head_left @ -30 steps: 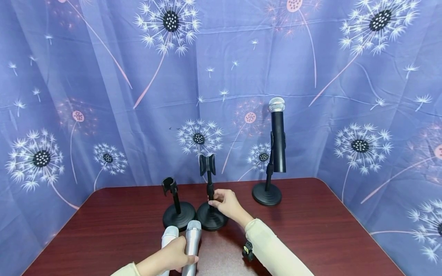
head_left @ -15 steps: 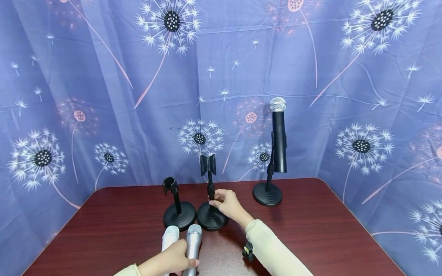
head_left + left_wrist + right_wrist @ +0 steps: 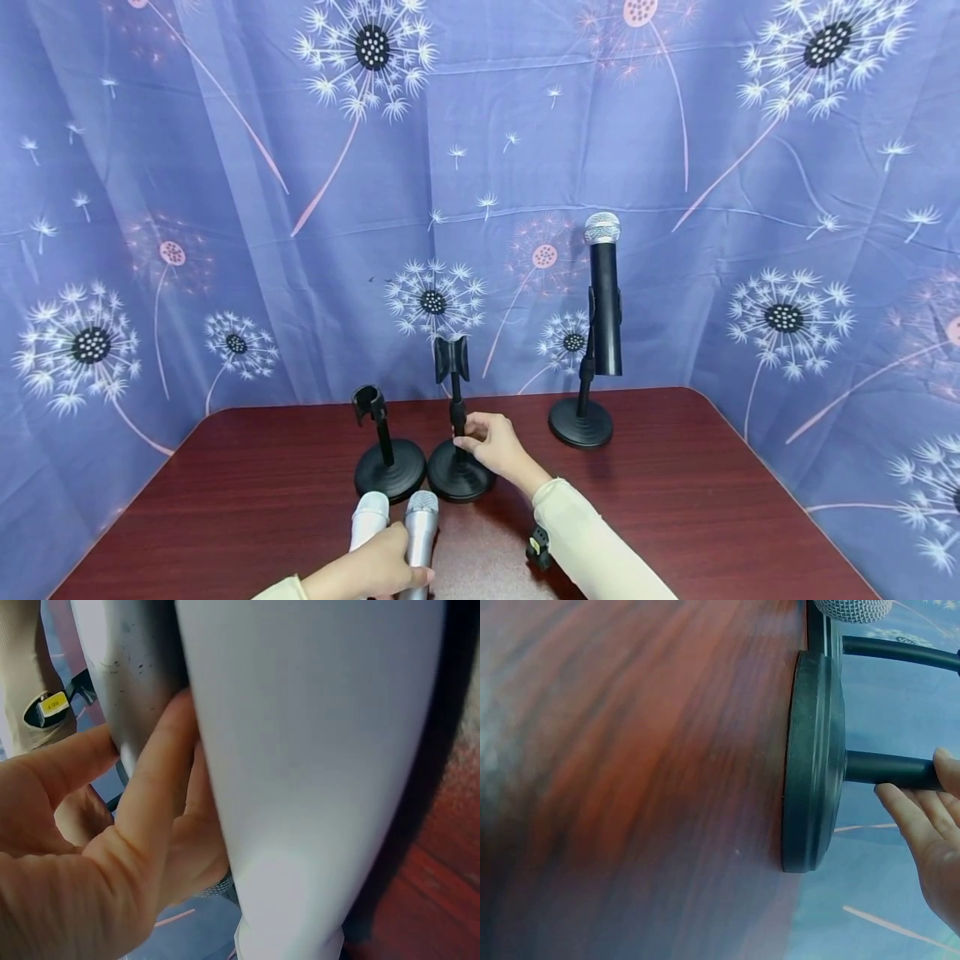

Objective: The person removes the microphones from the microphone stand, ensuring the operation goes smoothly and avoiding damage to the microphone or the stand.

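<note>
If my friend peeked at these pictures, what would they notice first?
Probably the big dandelions on the blue curtain behind the table, then the black microphone raised in its stand at the back right. In front, the left hand grips a silver microphone beside a white one, while the right hand holds the middle stand.
</note>
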Available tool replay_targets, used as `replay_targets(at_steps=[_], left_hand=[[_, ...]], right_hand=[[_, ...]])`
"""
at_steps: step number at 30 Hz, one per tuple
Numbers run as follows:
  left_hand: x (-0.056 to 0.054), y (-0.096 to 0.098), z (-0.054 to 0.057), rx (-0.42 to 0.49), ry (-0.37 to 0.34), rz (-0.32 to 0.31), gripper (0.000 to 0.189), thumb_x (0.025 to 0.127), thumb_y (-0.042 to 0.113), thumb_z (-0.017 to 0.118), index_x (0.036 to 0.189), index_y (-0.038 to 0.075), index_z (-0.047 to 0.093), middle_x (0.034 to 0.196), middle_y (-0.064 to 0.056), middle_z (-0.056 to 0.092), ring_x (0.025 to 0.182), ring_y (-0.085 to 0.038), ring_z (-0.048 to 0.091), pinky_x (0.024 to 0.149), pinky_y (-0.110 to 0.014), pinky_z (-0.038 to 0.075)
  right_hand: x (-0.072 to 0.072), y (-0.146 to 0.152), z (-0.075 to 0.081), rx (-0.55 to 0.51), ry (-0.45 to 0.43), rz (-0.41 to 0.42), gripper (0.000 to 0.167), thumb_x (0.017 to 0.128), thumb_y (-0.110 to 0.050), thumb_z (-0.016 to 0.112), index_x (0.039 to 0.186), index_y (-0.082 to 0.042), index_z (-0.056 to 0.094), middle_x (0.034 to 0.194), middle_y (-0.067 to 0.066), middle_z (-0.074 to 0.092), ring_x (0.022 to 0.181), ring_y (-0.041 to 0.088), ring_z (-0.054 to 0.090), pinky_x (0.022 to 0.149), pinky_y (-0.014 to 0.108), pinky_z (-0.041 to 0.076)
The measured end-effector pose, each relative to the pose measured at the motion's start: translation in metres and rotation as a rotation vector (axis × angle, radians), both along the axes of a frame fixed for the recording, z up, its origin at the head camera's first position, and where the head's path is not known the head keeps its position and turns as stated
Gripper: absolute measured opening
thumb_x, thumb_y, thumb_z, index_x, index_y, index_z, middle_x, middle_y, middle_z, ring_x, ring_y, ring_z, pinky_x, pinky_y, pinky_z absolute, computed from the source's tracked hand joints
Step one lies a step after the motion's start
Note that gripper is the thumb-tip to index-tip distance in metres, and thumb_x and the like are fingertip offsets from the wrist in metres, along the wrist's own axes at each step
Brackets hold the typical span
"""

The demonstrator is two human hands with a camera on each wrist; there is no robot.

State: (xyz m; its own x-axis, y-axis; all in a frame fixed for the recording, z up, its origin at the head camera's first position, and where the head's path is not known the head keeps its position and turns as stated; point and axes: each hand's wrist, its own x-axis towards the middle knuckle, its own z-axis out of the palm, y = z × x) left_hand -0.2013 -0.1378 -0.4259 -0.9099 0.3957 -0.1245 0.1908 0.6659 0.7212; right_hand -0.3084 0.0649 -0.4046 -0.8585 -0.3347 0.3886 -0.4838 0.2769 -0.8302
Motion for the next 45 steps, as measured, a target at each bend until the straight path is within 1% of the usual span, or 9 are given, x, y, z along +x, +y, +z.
replay_targets(at_steps=[8, 20, 24, 27, 29, 32, 36, 40, 45], left_hand=[[-0.001, -0.001, -0.001, 0.002, -0.035, -0.005, 0.032, 0.081, 0.013, 0.075, 0.084, -0.009, 0.052, 0.072, -0.011, 0.048, 0.055, -0.017, 0.049, 0.043, -0.024, 0.039], [0.000, -0.002, -0.003, 0.033, 0.004, -0.041, 0.034, 0.081, 0.016, 0.075, 0.084, -0.009, 0.051, 0.067, -0.010, 0.047, 0.043, -0.010, 0.043, 0.038, -0.019, 0.032], [-0.001, -0.003, 0.001, 0.016, 0.013, -0.048, 0.037, 0.081, 0.019, 0.074, 0.085, -0.010, 0.051, 0.066, -0.011, 0.048, 0.040, -0.013, 0.049, 0.037, -0.022, 0.039], [-0.001, -0.003, 0.008, 0.004, 0.000, -0.019, 0.039, 0.083, 0.020, 0.073, 0.086, -0.011, 0.049, 0.063, -0.012, 0.050, 0.038, -0.021, 0.057, 0.038, -0.028, 0.048], [-0.001, -0.003, 0.016, -0.003, -0.003, 0.009, 0.037, 0.085, 0.019, 0.072, 0.085, -0.009, 0.048, 0.057, -0.013, 0.052, 0.038, -0.025, 0.059, 0.038, -0.032, 0.050], [-0.002, -0.003, 0.031, -0.042, -0.011, 0.020, 0.033, 0.088, 0.022, 0.070, 0.084, -0.004, 0.049, 0.053, -0.010, 0.052, 0.038, -0.020, 0.057, 0.039, -0.032, 0.050], [-0.012, -0.006, 0.053, -0.041, 0.000, -0.009, 0.028, 0.091, 0.024, 0.066, 0.092, -0.003, 0.058, 0.063, -0.006, 0.057, 0.053, -0.015, 0.055, 0.052, -0.032, 0.050], [-0.024, -0.007, 0.070, 0.105, 0.097, 0.019, 0.026, 0.094, 0.025, 0.061, 0.103, 0.000, 0.064, 0.083, -0.005, 0.064, 0.076, -0.017, 0.060, 0.066, -0.035, 0.050], [-0.041, 0.005, 0.084, 0.385, 0.253, 0.170, 0.033, 0.100, 0.031, 0.053, 0.120, 0.007, 0.061, 0.110, -0.005, 0.066, 0.107, -0.021, 0.060, 0.092, -0.041, 0.048]], right_hand=[[0.001, -0.001, 0.000, -0.002, 0.011, 0.005, 0.008, 0.084, 0.009, 0.066, 0.091, 0.006, 0.068, 0.082, 0.023, 0.068, 0.079, 0.035, 0.068, 0.065, 0.022, 0.048], [0.000, -0.001, -0.001, -0.009, 0.013, -0.004, 0.008, 0.084, 0.009, 0.066, 0.092, 0.006, 0.068, 0.083, 0.023, 0.068, 0.080, 0.036, 0.068, 0.067, 0.025, 0.051], [-0.016, -0.001, -0.020, -0.007, 0.027, -0.014, 0.009, 0.083, 0.005, 0.069, 0.092, 0.003, 0.069, 0.081, 0.016, 0.069, 0.077, 0.026, 0.069, 0.066, 0.024, 0.051], [-0.020, 0.000, -0.025, -0.009, 0.047, -0.015, 0.009, 0.083, 0.005, 0.070, 0.092, 0.003, 0.069, 0.080, 0.015, 0.069, 0.075, 0.022, 0.069, 0.064, 0.024, 0.051], [-0.012, -0.001, -0.015, -0.010, 0.046, -0.007, 0.009, 0.083, 0.007, 0.069, 0.092, 0.005, 0.068, 0.080, 0.018, 0.069, 0.076, 0.026, 0.069, 0.064, 0.024, 0.050], [-0.004, -0.001, -0.006, -0.014, 0.023, 0.002, 0.009, 0.083, 0.009, 0.068, 0.092, 0.007, 0.068, 0.081, 0.023, 0.068, 0.079, 0.035, 0.068, 0.064, 0.025, 0.050], [-0.019, 0.000, -0.021, 0.004, 0.019, -0.004, 0.009, 0.083, 0.004, 0.070, 0.093, 0.004, 0.069, 0.082, 0.018, 0.069, 0.078, 0.030, 0.069, 0.064, 0.023, 0.050], [-0.033, 0.001, -0.036, 0.017, 0.014, -0.015, 0.010, 0.083, 0.000, 0.073, 0.092, 0.001, 0.070, 0.081, 0.012, 0.070, 0.076, 0.020, 0.069, 0.065, 0.021, 0.051], [-0.037, 0.003, -0.038, 0.011, 0.001, -0.017, 0.011, 0.081, -0.001, 0.074, 0.091, 0.000, 0.070, 0.081, 0.011, 0.071, 0.074, 0.014, 0.069, 0.066, 0.021, 0.052]])
